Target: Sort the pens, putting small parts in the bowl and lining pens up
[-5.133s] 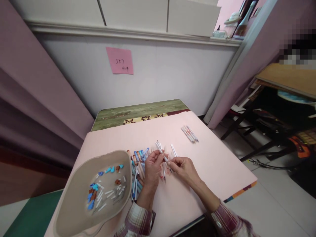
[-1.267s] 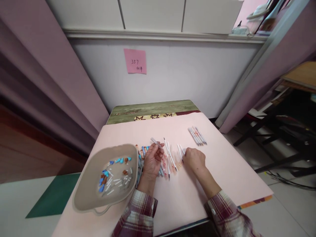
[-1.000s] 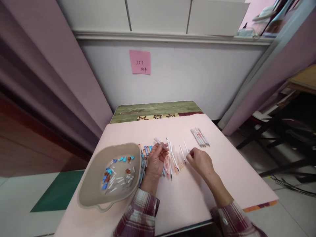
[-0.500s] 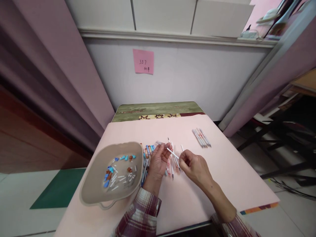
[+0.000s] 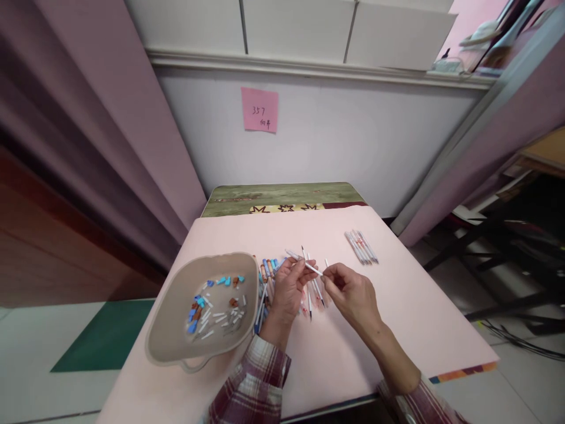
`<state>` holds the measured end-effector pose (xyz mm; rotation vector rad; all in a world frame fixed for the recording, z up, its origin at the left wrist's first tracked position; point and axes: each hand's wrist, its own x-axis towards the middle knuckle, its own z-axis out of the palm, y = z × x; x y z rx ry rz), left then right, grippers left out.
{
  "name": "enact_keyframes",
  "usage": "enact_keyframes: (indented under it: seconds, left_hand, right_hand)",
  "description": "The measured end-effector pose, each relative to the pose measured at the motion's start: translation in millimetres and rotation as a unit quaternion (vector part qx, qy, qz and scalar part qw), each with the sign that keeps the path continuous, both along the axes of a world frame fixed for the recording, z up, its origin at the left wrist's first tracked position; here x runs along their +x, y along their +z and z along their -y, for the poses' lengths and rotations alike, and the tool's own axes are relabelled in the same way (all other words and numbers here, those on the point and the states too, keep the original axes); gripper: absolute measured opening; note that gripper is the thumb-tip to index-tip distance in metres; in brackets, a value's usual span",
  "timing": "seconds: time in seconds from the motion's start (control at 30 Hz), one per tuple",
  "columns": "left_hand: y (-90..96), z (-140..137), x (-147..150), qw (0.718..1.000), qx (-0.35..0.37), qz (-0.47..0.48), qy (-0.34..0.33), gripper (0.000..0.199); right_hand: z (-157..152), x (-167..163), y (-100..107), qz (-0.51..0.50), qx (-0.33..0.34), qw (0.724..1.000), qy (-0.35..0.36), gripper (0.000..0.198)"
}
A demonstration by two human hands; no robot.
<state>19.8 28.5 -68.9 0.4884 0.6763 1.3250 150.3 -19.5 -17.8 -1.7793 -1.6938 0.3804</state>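
Observation:
My left hand point(image 5: 289, 288), palm up, pinches a pale, see-through pen barrel point(image 5: 292, 254) between thumb and fingers. A thin white pen refill point(image 5: 314, 269) runs from the barrel's near end to my right hand point(image 5: 355, 297), whose thumb and forefinger pinch its other end. Below my hands lie several loose white refills with dark tips point(image 5: 309, 306) and clear barrels with reddish print, partly covered by my left hand. Beside the left wrist are blue, brown and white pen parts point(image 5: 267, 268).
A beige bin point(image 5: 154, 344) at the left holds small blue and brown pieces and short white sticks. Several pens point(image 5: 362, 247) lie in a row on the right of the pink-covered table point(image 5: 424, 330). A pink note point(image 5: 259, 110) is stuck on the wall behind.
The white refill shows a shorter length between my hands, which have come closer together. The barrel has shifted slightly to the right in view.

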Motion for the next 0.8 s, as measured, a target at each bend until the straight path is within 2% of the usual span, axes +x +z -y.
enact_keyframes:
  seconds: [0.3, 0.4, 0.5, 0.57, 0.67, 0.8]
  left_hand:
    - [-2.7, 4, 7, 0.999, 0.005, 0.012, -0.03, 0.025]
    - [-4.7, 3, 5, 0.999, 0.003, 0.034, -0.025, 0.021]
    - [-7.2, -1, 0, 0.997, -0.031, 0.076, 0.011, 0.012]
    - [-8.0, -5, -4, 0.991, -0.055, 0.116, 0.043, 0.005]
    - [-7.1, -10, -9, 0.981, -0.075, 0.166, 0.074, 0.013]
    - [-4.4, -13, -12, 0.975, -0.09, 0.186, 0.083, 0.023]
  right_hand:
    - [-1, -10, -12, 0.009, 0.071, 0.997, -0.026, 0.016]
    - [-2, -5, -10, -0.035, 0.073, 0.997, -0.012, 0.025]
    - [-7, 11, -8, -0.094, 0.065, 0.993, -0.037, 0.034]
    - [-11, 25, -10, -0.092, 0.045, 0.992, -0.071, 0.033]
    - [-15, 40, -19, -0.012, -0.035, 0.994, -0.104, 0.027]
    - [-14, 41, -30, 0.065, -0.129, 0.985, -0.093, 0.018]
